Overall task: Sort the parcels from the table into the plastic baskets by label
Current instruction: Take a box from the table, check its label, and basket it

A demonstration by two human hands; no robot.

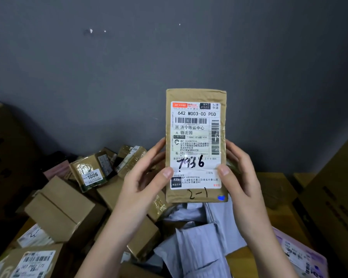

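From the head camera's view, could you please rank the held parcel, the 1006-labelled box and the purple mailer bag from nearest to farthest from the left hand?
1. Held parcel: gripped by the left hand, upright at centre.
2. 1006-labelled box: on the pile, to the left.
3. Purple mailer bag: bottom right corner, beyond the right hand.

Both forearms enter from bottom edge, bare, angled up and inward toward frame centre. Left hand (147,181): raised, back of hand toward camera, thumb laid flat across the front face of a parcel (196,145) near its lower left edge, fingers curled round behind that edge. Right hand (239,177): mirror pose at lower right edge, thumb pressed on front face, fingers wrapped behind, their tips showing past the side. Hands level with each other, apart, parcel held upright between them. Wrists roughly straight, no sleeves visible.
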